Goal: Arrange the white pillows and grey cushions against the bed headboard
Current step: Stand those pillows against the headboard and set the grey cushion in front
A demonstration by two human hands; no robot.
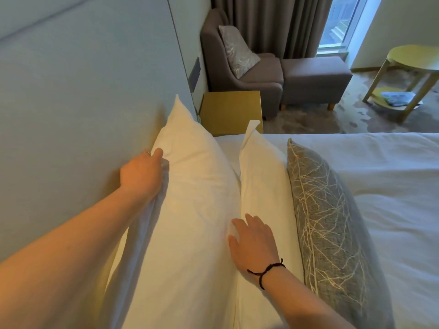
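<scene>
our left hand (pixel 140 173) grips back pillow (pixel 190 210) edge at headboard (pixel 83 91), frame centre-left, right hand (pixel 253 241) flat with fingers spread on front pillow (pixel 263 186), grey cushion (pixel 332 222) just right

One head camera looks forward and down along the headboard (pixel 83 91), close above the bed (pixel 380 186).
</scene>
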